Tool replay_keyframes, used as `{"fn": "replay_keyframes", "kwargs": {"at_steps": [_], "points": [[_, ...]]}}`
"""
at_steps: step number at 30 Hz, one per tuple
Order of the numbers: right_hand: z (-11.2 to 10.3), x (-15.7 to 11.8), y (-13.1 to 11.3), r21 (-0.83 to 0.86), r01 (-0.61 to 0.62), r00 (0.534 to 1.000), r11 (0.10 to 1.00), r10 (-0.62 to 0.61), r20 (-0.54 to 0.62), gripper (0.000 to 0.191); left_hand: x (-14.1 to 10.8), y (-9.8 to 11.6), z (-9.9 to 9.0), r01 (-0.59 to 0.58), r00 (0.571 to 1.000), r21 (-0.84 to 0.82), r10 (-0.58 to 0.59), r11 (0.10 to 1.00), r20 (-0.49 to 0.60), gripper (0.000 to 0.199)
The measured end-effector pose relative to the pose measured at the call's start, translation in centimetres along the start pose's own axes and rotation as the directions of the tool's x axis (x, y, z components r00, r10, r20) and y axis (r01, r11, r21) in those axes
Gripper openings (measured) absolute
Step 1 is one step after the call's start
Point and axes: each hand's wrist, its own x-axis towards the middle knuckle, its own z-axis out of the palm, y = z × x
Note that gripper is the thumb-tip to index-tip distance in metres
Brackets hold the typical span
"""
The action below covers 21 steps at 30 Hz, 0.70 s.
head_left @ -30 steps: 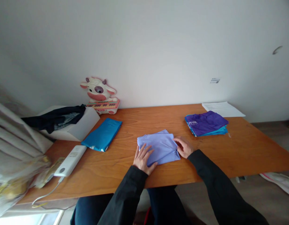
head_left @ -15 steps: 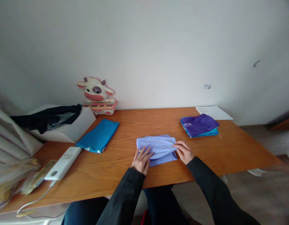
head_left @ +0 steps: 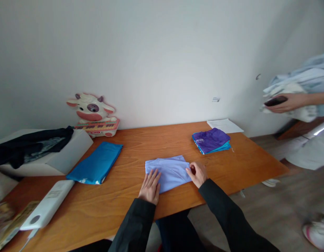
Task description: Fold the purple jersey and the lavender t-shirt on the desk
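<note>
A folded light purple cloth [head_left: 169, 169] lies on the wooden table [head_left: 141, 140] in front of me. My left hand [head_left: 150, 185] rests flat on its near left corner, fingers spread. At the cloth's right edge my right hand [head_left: 197, 174] pinches the fabric with curled fingers. Both my sleeves are black.
A folded blue cloth [head_left: 96, 162] lies left; a purple-on-blue folded stack [head_left: 210, 140] and white paper [head_left: 225, 125] lie at the far right. A cow toy keyboard [head_left: 95, 117], a white box with dark clothes [head_left: 43, 154] and a white device [head_left: 46, 209] are left. Another person's hand [head_left: 285, 103] holds pale laundry at the right.
The view swung right, bringing another person's hand with laundry into sight. My right hand closed onto the cloth's right edge; my left hand stayed pressed on the cloth.
</note>
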Motion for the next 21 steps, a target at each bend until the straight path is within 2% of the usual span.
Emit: {"fn": "replay_keyframes", "kwargs": {"at_steps": [2, 4, 8, 13, 18, 21], "points": [[0.6, 0.1, -0.1, -0.111, 0.016, 1.0, 0.994, -0.015, 0.007, 0.037, 0.0, 0.5, 0.1, 0.043, 0.999, 0.051, -0.043, 0.998, 0.003, 0.063], [1.0, 0.1, -0.1, -0.168, -0.015, 1.0, 0.986, 0.019, 0.02, 0.044, -0.1, 1.0, 0.0, 0.069, 0.997, 0.098, -0.071, 0.993, 0.018, 0.066], [1.1, 0.1, 0.3, -0.189, -0.128, 0.989, 0.974, 0.14, 0.052, 0.031, -0.1, 1.4, -0.1, 0.09, 0.995, 0.12, -0.094, 0.989, 0.029, 0.067], [1.0, 0.2, -0.3, -0.281, -0.075, 0.985, 0.957, 0.115, 0.128, 0.046, -0.4, 0.5, 0.5, 0.061, 0.997, 0.135, -0.067, 0.989, 0.04, 0.07], [0.6, 0.4, -0.9, -0.267, -0.057, 0.966, 0.962, 0.121, 0.23, 0.04, -0.7, -0.3, 0.8, 0.033, 0.998, 0.144, -0.039, 0.989, 0.042, 0.081], [0.6, 0.4, -1.0, -0.233, -0.039, 0.957, 0.972, 0.103, 0.271, 0.035, -0.7, 0.1, 0.9, 0.022, 0.999, 0.168, -0.026, 0.986, 0.025, 0.078]]}}
